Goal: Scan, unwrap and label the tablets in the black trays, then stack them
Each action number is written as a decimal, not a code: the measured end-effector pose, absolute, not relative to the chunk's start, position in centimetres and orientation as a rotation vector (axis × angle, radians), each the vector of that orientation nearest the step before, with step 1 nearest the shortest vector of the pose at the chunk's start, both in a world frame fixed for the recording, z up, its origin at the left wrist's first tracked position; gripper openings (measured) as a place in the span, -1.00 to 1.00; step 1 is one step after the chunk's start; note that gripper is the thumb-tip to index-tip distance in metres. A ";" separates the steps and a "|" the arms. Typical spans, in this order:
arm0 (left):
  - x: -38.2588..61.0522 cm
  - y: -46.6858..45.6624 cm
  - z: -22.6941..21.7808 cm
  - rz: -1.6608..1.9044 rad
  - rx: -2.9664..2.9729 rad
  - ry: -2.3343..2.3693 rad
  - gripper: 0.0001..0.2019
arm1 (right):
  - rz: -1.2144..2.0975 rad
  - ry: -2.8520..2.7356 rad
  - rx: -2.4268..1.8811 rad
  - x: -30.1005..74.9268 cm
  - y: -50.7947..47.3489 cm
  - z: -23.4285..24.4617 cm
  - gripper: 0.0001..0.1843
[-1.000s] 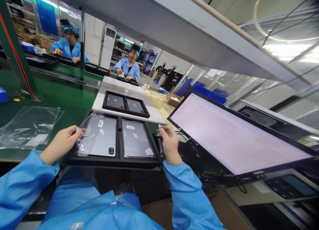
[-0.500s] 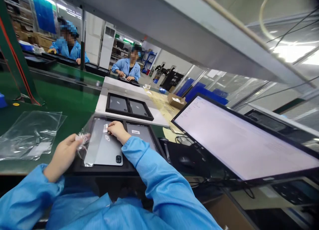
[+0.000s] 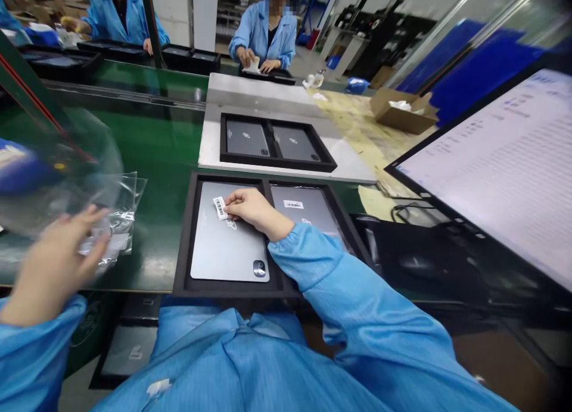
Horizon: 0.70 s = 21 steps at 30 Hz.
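A grey tablet lies back up in the left compartment of a black tray. Over its upper part, my right hand pinches a small white barcode label between thumb and fingertips. My left hand, smeared by motion, is off to the left with its fingers apart. Just beyond it is a blurred clear plastic bag, above another clear bag on the bench. A second tablet, bearing a barcode label, occupies the tray's right compartment, partly covered by my right sleeve.
Behind my tray, another black tray with two tablets rests on a white board. To the right are a monitor and a dark mouse. Co-workers in blue sit across the green bench.
My left hand has swung left, away from the tablet, and the clear film it held is off the tablet. My right hand still holds the label. The view has tipped downward.
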<state>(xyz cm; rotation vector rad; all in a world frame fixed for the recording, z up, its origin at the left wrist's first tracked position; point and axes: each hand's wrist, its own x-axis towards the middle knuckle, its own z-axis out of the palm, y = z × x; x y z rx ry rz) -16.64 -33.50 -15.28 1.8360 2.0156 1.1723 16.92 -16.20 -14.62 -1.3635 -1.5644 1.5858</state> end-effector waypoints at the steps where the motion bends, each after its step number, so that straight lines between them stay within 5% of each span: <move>1: -15.9 -33.2 -16.2 0.906 1.970 2.068 -0.42 | 1.592 -1.568 -1.356 16.9 -16.4 -14.6 -0.79; 5: -13.9 -32.7 -19.0 0.307 2.140 2.170 -0.32 | 1.587 -1.579 -1.371 16.9 -16.7 -14.2 -0.75; 21: -14.7 -32.8 -19.3 0.302 2.074 2.216 -0.30 | 1.473 -1.725 -1.402 16.5 -16.4 -14.5 -0.78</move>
